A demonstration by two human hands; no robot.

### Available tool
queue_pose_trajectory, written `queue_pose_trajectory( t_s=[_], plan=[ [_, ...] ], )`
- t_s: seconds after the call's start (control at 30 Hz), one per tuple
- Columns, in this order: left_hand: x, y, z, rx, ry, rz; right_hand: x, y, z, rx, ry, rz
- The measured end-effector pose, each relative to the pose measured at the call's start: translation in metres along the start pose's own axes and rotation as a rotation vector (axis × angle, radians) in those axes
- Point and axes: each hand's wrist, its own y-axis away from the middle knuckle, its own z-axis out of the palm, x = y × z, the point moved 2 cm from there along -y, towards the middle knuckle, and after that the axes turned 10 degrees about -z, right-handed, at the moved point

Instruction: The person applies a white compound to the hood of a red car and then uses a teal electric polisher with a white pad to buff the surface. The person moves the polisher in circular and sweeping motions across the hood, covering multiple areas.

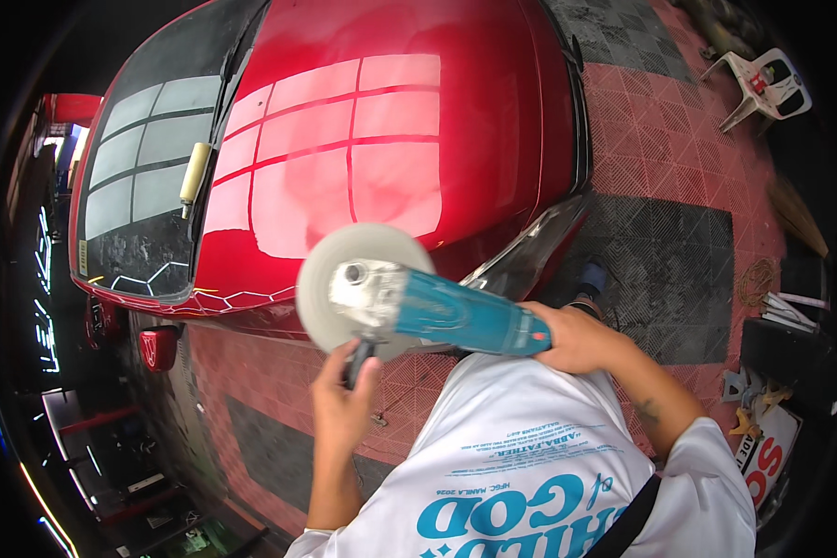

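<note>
You face a glossy red car (493, 121) that fills the top and upper left of the frame, its hood catching a grid of bright reflected panels. Around it spreads a floor (660, 139) of ribbed tiles, red with dark grey patches. Your white shirt (539, 437), printed in blue, takes up the lower middle. At the upper left, the dark windshield (149, 74) carries the same grid of reflections.

The teal polisher (465, 312) is at the centre of the frame, slanting from its silver head down to the right. Its round, pale pad (386, 244) overlaps the near edge of the hood in view; you cannot tell from here whether they touch. The headlight (530, 244) sits just right of it, and a white plastic chair (751, 86) stands at the upper right.

Your left hand (341, 400), lower centre-left, has its thumb and fingers closed around the black side handle (360, 364). Your right hand (575, 340), right of centre, is wrapped around the polisher's rear end. A red side mirror (159, 348) shows at the left, and a pale yellow bottle (195, 174) lies at the windshield's base.
</note>
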Motion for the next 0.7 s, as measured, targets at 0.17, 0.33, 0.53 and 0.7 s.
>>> queue_pose_trajectory(
  t_s=[0.17, 0.33, 0.53, 0.7],
  plan=[
    [-0.016, -0.031, -0.074, 0.107, 0.092, -0.155, -0.082, -0.049, -0.004, -0.169, 0.054, -0.028],
    [-0.007, -0.05, -0.057, 0.03, 0.163, -0.087, -0.066, -0.025, -0.013, -0.07, -0.062, 0.002],
    [0.085, -0.07, 0.061, -0.216, -0.042, 0.16, 0.005, 0.072, -0.044, 0.278, -0.365, 0.224],
    [0.144, -0.106, 0.141, -0.385, -0.09, 0.29, 0.074, 0.123, -0.055, 0.571, -0.581, 0.283]
  ],
)
